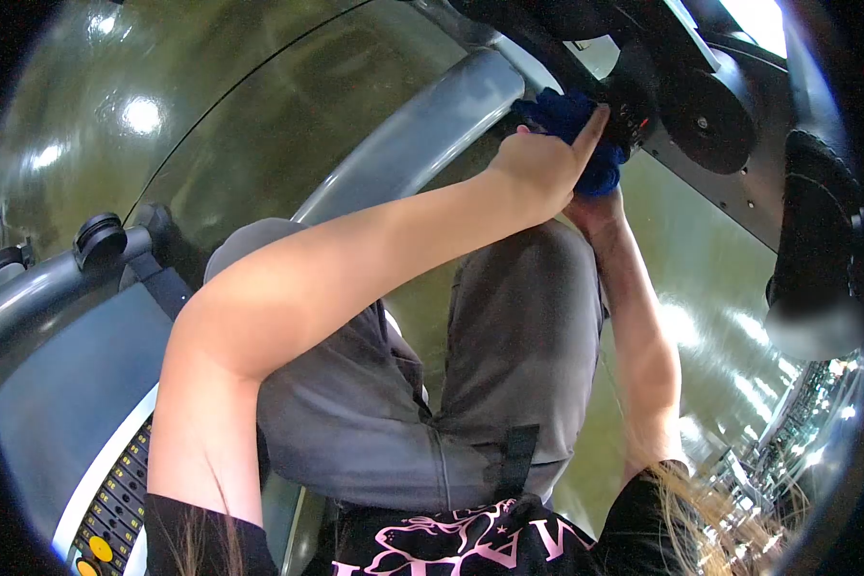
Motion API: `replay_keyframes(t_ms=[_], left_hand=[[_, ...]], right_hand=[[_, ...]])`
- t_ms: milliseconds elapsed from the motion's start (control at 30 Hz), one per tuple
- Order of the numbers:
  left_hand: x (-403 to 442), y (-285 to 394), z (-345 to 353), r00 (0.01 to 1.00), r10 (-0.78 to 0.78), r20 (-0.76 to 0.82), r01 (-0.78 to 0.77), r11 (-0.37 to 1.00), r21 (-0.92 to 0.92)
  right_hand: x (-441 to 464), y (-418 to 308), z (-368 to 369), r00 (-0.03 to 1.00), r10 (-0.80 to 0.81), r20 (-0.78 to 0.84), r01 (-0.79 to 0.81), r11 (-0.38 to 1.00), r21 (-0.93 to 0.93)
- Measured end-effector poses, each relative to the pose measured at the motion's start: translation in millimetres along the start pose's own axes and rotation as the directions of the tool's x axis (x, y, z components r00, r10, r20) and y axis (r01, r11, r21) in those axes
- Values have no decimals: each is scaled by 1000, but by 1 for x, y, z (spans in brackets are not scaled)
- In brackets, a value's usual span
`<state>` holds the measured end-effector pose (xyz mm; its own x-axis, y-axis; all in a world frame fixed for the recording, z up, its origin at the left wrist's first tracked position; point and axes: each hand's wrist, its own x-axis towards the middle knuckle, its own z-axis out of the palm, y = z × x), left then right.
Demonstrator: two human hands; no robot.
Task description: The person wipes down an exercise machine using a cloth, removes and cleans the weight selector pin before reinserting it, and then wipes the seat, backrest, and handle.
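Observation:
A bunched dark blue cloth (602, 178) is pressed against the black part of a gym machine (634, 101) at the upper right. My left hand (542, 168) reaches across my knees and lies over the cloth, with its index finger stretched along it and the other fingers curled in. Blue fabric shows on both sides of this hand. From below, my right hand (595, 211) comes up into the same cloth, which covers most of its fingers. Beside the hands, a grey rounded frame tube (422, 139) of the machine slants down to the left.
My bent knees (528, 317) sit close below the hands. A black round pad (706, 125) juts out right of the cloth, and a padded black part (816, 230) stands farther right. At lower left is a weight stack (110, 509) with numbered plates. Shiny floor (259, 106) spreads behind.

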<state>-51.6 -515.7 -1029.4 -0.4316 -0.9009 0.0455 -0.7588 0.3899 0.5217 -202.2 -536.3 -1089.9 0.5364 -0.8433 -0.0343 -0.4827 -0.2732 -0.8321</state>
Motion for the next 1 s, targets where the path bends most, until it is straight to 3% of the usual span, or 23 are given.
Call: replay_keyframes(t_ms=[33,100,133,167,200,233,333,433,533,567,600,633,733,833,933,1000], left_hand=[[1,0,-4,1000,-25,3,25,998,-59],[2,-5,-11,997,-74,17,76,981,-176],[4,-9,-9,995,-93,-40,84,978,-191],[6,-16,-5,989,-115,-95,94,974,-206],[8,-23,-1,979,-139,-152,103,970,-220],[10,-31,2,968,-123,-217,67,967,-247],[18,-48,4,957,-91,-277,0,950,-313],[21,-52,7,943,-34,-330,-75,947,-313],[21,-45,4,913,32,-406,-172,933,-315],[26,-45,7,904,-7,-427,-162,919,-359],[30,-44,11,894,-46,-446,-153,903,-400],[33,-44,17,882,-86,-463,-145,885,-442],[39,-39,29,807,-192,-559,-142,855,-499],[47,-35,36,773,-302,-558,-63,839,-540],[50,-31,36,751,-387,-535,-14,801,-599],[50,-30,36,756,-392,-524,-23,784,-620]], right_hand=[[3,-15,-7,999,-16,36,24,973,-231],[5,-27,-16,998,-38,49,55,899,-435],[7,-33,-19,976,217,-8,-214,967,139],[12,-38,-21,892,443,87,-384,644,662],[17,-40,-22,782,550,295,-389,60,919],[19,-33,-23,752,576,321,-443,80,893],[15,-35,-23,816,497,296,-454,231,861],[4,-53,-30,862,479,167,-441,546,712],[-9,-63,-46,948,298,-116,-218,868,445],[-10,-61,-51,938,157,-309,-106,979,177],[-11,-61,-55,894,-35,-447,-23,992,-123],[-12,-60,-57,820,-253,-513,17,907,-420],[2,-41,-62,809,-373,-455,70,829,-555],[19,-19,-55,739,-462,-491,95,792,-603],[32,-9,-49,637,-464,-615,-36,779,-626],[33,-8,-47,603,-517,-608,-42,740,-671]])
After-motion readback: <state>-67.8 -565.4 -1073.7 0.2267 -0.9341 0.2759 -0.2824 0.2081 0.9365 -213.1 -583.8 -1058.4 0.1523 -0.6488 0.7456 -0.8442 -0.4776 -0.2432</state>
